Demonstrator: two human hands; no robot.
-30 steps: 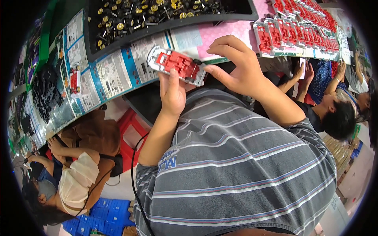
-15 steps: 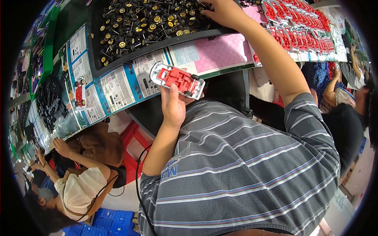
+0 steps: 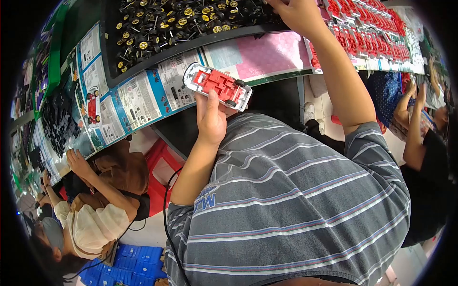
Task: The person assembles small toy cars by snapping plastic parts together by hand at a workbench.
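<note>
My left hand (image 3: 212,121) is closed around a toy car (image 3: 217,86), holding it just off the table's front edge with its underside up. The car has a red base in a white body. Two black wheels sit at its right end; none show at the left end. My right hand (image 3: 300,16) is over the right end of a black tray (image 3: 191,50) heaped with wheel axles (image 3: 188,21), black-tyred with yellow hubs. Its fingertips are cut off by the upper picture edge, so what they touch or hold is hidden.
Rows of red-and-white car bodies (image 3: 369,43) stand at the far right. Another toy car (image 3: 93,107) and black parts (image 3: 57,117) lie on the left table. A co-worker (image 3: 98,217) sits at left, others at far right. A black cable (image 3: 167,214) hangs by my left arm.
My right hand has moved right and up along the tray, its fingertips leaving the picture. My left hand keeps the toy car in nearly the same place. At right, a co-worker's arm has risen.
</note>
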